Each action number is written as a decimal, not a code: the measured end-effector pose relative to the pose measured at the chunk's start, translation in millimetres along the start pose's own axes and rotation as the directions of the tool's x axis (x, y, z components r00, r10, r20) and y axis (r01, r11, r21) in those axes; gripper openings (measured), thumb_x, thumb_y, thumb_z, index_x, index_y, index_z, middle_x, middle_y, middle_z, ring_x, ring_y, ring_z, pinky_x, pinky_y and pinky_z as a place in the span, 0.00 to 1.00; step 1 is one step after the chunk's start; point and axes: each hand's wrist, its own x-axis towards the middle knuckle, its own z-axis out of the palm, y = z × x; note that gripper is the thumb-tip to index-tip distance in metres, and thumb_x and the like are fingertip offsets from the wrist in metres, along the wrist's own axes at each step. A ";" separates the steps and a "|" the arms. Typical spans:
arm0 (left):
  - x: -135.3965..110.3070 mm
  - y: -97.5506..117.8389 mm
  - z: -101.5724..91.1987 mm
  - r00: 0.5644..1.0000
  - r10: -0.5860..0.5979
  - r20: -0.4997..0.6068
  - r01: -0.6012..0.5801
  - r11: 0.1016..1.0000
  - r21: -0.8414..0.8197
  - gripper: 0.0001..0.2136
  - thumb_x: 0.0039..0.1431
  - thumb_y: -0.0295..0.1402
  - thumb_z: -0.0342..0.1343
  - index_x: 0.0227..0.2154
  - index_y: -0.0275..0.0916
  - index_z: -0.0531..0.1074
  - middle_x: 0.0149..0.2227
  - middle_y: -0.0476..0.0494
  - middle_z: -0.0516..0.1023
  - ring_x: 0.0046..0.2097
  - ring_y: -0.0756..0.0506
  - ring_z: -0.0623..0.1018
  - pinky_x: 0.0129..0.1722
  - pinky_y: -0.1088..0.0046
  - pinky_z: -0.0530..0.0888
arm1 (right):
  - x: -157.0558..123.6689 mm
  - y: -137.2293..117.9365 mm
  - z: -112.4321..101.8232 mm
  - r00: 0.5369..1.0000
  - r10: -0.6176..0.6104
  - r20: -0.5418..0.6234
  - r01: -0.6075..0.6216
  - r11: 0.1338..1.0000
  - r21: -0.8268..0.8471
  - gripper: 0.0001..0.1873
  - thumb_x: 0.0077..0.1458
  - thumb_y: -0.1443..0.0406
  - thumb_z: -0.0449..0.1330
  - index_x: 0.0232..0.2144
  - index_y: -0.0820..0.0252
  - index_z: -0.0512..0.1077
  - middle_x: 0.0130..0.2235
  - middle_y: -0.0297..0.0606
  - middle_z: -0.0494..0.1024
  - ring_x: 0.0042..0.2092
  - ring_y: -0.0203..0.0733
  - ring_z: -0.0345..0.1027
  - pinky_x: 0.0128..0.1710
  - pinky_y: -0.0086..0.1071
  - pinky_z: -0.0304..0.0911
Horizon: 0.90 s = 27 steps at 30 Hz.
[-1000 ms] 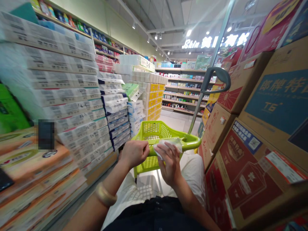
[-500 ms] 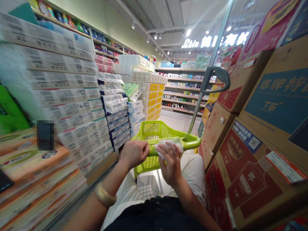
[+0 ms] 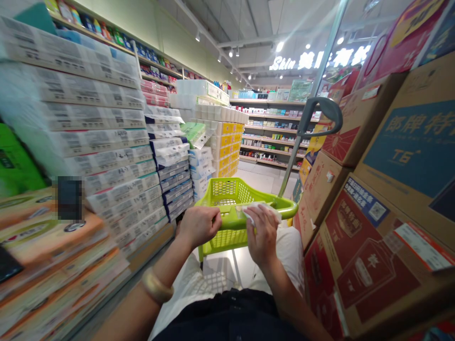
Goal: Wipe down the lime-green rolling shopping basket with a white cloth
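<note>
A lime-green shopping basket (image 3: pixel 227 239) on a grey pull handle (image 3: pixel 322 111) stands in the aisle just in front of me. My left hand (image 3: pixel 199 225) is closed round the basket's near rim at the left. My right hand (image 3: pixel 262 232) presses a white wipe (image 3: pixel 265 207) against the same rim, further right, with the fingers curled over the cloth. I cannot see anything inside the basket. A gold bangle (image 3: pixel 156 286) is on my left wrist.
Stacked packs of tissue paper (image 3: pixel 106 142) wall the aisle on the left. Cardboard cartons (image 3: pixel 384 189) in red and blue are piled close on the right. Shelves of goods (image 3: pixel 270 142) cross the far end. The floor (image 3: pixel 259 180) runs beyond the basket.
My right hand has slid the wipe to the right along the basket's rim. The left hand has kept its grip in the same place.
</note>
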 end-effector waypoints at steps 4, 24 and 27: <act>-0.7 -0.7 -0.1 1.000 0.012 -0.016 -0.012 1.000 -0.003 0.18 0.61 0.38 0.41 0.23 0.41 0.72 0.25 0.45 0.77 0.28 0.45 0.73 0.27 0.70 0.56 | -2.0 -21.7 2.4 0.983 -0.116 0.139 0.109 0.992 0.059 0.17 0.60 0.68 0.51 0.50 0.53 0.71 0.49 0.35 0.76 0.58 0.44 0.61 0.59 0.43 0.49; -0.3 -1.2 2.6 0.999 0.016 -0.052 -0.017 1.000 -0.017 0.17 0.60 0.38 0.42 0.23 0.40 0.71 0.24 0.45 0.76 0.27 0.46 0.71 0.27 0.70 0.54 | 14.5 -27.7 -0.1 0.976 -0.072 0.205 0.054 0.995 0.089 0.14 0.61 0.67 0.52 0.46 0.54 0.73 0.48 0.34 0.77 0.55 0.43 0.63 0.58 0.39 0.51; -0.4 -1.2 3.8 0.999 0.015 -0.047 -0.016 1.000 -0.025 0.16 0.60 0.38 0.42 0.22 0.41 0.71 0.23 0.46 0.76 0.27 0.47 0.71 0.27 0.70 0.54 | 15.2 -0.4 -7.9 0.991 0.025 0.133 -0.029 0.999 0.029 0.14 0.62 0.67 0.50 0.45 0.56 0.73 0.47 0.36 0.78 0.54 0.45 0.64 0.57 0.40 0.52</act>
